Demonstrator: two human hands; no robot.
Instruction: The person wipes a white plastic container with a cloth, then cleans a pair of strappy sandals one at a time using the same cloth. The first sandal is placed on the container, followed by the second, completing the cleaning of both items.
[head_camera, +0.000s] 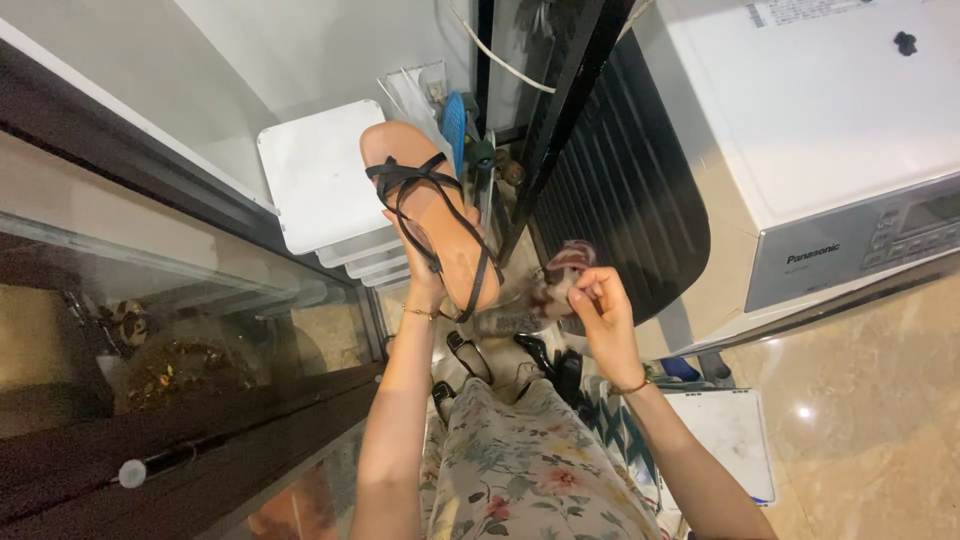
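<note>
The left hand (425, 262) is raised and closed around a tan sandal (432, 215) with thin black straps, gripping it from behind so the footbed faces the camera and the toe points up and left; only its fingertips show past the sandal's edges. The right hand (598, 305), lower and to the right, pinches a crumpled mottled cloth (560, 275) between thumb and fingers, just beside the sandal's heel end. Black shoes (470, 355) lie on the floor below, between the forearms. A white box (320, 175) sits behind the sandal, a white appliance (820, 130) to the right.
</note>
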